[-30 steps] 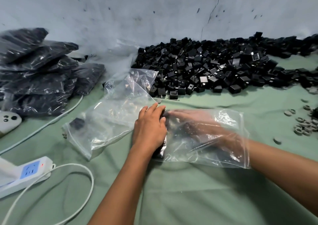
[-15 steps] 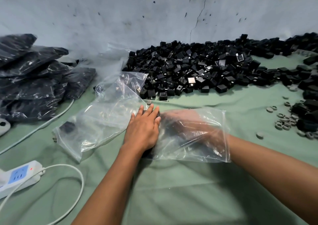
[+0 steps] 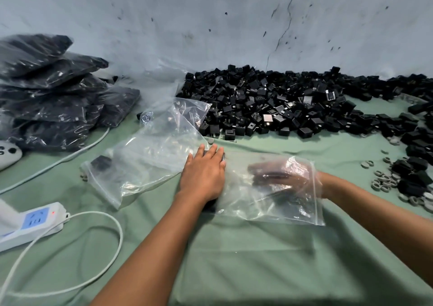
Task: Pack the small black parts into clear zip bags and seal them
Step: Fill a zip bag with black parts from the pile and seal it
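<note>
On the left we see a stack of filled bags (image 3: 54, 90) already done. Next lies a clear bag (image 3: 145, 156) holding one black part (image 3: 101, 162). Our left hand (image 3: 203, 177) rests flat, fingers straight, on the closed end of the zip bag (image 3: 269, 193) on the green counter (image 3: 234, 259). Our right hand (image 3: 281, 173) is inside it; its grip we cannot tell. The large pile of black parts (image 3: 281, 104) remains unpacked, so most work is left.
</note>
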Demonstrator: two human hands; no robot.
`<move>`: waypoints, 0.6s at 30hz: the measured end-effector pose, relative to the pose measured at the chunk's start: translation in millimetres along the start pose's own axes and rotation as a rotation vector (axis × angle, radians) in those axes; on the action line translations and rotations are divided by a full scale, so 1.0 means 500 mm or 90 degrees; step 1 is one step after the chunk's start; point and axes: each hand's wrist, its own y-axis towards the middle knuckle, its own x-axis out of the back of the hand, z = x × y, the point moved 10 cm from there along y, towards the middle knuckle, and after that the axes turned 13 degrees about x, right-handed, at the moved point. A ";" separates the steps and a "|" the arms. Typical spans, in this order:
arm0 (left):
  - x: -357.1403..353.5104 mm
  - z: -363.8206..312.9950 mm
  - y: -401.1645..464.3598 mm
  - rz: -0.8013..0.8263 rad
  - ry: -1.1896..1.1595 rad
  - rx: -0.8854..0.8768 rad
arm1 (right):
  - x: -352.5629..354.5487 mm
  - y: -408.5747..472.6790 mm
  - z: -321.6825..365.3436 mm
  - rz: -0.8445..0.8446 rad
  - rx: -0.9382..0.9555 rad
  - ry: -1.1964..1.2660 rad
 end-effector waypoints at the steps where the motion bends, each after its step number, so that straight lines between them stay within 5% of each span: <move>1: 0.001 0.000 0.000 0.000 -0.004 0.000 | -0.001 -0.009 0.002 0.039 0.006 0.001; 5: 0.004 0.000 0.001 -0.012 -0.006 0.000 | 0.134 -0.052 -0.072 -0.065 -0.149 0.053; 11: 0.002 -0.001 0.002 -0.012 0.013 0.002 | 0.347 -0.021 -0.043 -0.499 -0.160 -0.373; 18: 0.001 0.002 0.001 0.000 0.019 0.014 | 0.339 0.121 -0.035 -0.472 -0.207 -0.562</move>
